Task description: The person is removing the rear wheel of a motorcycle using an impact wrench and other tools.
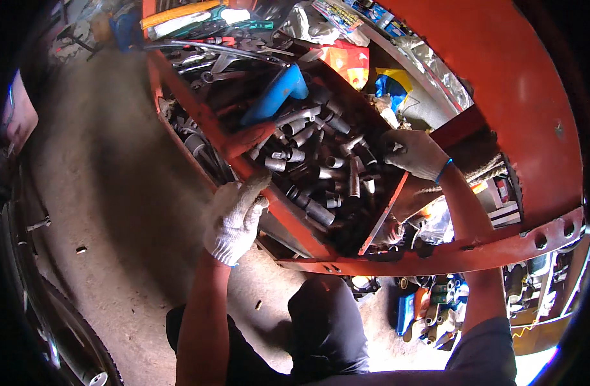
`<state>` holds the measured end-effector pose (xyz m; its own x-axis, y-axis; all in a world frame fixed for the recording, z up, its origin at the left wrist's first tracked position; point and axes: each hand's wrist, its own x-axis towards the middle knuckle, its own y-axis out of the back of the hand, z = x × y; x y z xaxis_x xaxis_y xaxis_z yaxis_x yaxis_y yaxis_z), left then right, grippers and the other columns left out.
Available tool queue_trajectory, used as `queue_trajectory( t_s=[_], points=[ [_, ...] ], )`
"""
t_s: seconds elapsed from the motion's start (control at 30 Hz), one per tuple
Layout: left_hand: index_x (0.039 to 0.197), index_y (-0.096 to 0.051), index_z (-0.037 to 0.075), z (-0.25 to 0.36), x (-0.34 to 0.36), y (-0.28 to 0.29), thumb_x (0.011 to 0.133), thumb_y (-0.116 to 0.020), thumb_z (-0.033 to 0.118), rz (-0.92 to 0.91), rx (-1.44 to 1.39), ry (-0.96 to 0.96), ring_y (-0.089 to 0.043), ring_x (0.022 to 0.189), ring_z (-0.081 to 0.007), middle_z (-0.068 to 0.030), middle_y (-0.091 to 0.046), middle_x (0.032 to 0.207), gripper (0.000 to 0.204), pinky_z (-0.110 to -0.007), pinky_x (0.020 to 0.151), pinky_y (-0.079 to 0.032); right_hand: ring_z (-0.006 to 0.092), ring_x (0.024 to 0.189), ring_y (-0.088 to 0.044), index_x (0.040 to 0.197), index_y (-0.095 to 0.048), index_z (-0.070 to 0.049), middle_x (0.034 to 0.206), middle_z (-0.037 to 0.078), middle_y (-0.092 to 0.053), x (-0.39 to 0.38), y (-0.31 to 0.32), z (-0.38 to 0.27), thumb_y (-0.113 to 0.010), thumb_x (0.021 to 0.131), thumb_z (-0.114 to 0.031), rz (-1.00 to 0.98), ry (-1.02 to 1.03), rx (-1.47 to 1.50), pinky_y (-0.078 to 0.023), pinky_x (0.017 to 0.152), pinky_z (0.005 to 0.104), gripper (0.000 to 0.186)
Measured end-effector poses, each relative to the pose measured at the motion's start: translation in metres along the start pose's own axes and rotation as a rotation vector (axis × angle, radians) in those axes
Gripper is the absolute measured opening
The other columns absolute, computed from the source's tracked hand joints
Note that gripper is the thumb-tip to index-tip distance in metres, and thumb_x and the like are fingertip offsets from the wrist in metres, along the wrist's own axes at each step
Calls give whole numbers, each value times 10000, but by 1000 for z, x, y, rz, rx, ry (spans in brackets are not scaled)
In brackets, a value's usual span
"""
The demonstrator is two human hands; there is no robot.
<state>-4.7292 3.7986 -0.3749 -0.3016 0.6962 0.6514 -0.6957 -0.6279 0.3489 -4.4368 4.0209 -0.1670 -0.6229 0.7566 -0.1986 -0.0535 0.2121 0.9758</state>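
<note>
My left hand [234, 219], in a whitish knit glove, is closed at the outer side of a red metal rail [288, 222], its fingers reaching onto the rail's edge. My right hand [416, 154], gloved too, is over the right side of a red metal tray, fingers curled together; whatever they hold, if anything, is hidden. The forearm passes behind a curved red bar [404, 262]. Between the hands lies a heap of metal sockets [317, 209], greyish and greasy. A blue angled piece [279, 93] lies at the heap's far end.
Wrenches [221, 64] and colored-handled tools [185, 22] fill the far compartment. A large red panel [501, 83] rises at the right. Below the bar sit bottles and cans [436, 309]. Concrete floor [115, 193] stretches left, with a dark metal part [70, 347] along its edge.
</note>
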Motion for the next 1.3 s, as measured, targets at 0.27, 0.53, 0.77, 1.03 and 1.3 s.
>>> queue_trajectory(
  t_s=[0.27,0.53,0.77,1.03,1.3],
  points=[
    [1269,-677,158,5,7,4,853,-755,143,-17,26,-21,-637,879,-352,-120,-657,953,423,-479,772,-524,153,1061,-654,1322,-626,26,1189,78,-705,-1,14,-2,-657,950,-128,58,-9,806,-549,926,341,404],
    [1256,-663,45,7,8,8,925,-651,65,-113,24,-3,-657,939,-331,-141,-682,1026,332,-436,869,-538,138,1054,-645,1305,-647,16,1171,80,-720,8,10,16,-595,1003,-190,198,-25,662,-522,940,325,370],
    [1262,-670,89,-9,-2,-1,919,-682,131,-51,49,-45,-647,925,-356,-147,-679,1029,346,-466,847,-529,308,925,-718,1160,-718,-69,1015,182,-732,10,4,-3,-618,930,-233,233,49,-107,-551,814,426,300],
    [1255,-650,18,5,9,5,937,-641,51,-115,52,-31,-657,893,-322,-149,-680,1014,320,-430,838,-539,364,1007,-681,1138,-714,-79,1024,199,-705,-16,-1,-2,-690,830,-188,144,-59,-252,-540,895,457,327],
    [1293,-671,154,2,3,6,902,-705,164,-137,11,43,-625,970,-348,-102,-687,1154,393,-477,865,-514,360,1086,-655,1263,-665,-91,1160,174,-680,-31,5,-57,-785,749,-118,74,107,-217,-529,956,459,529]
  ],
)
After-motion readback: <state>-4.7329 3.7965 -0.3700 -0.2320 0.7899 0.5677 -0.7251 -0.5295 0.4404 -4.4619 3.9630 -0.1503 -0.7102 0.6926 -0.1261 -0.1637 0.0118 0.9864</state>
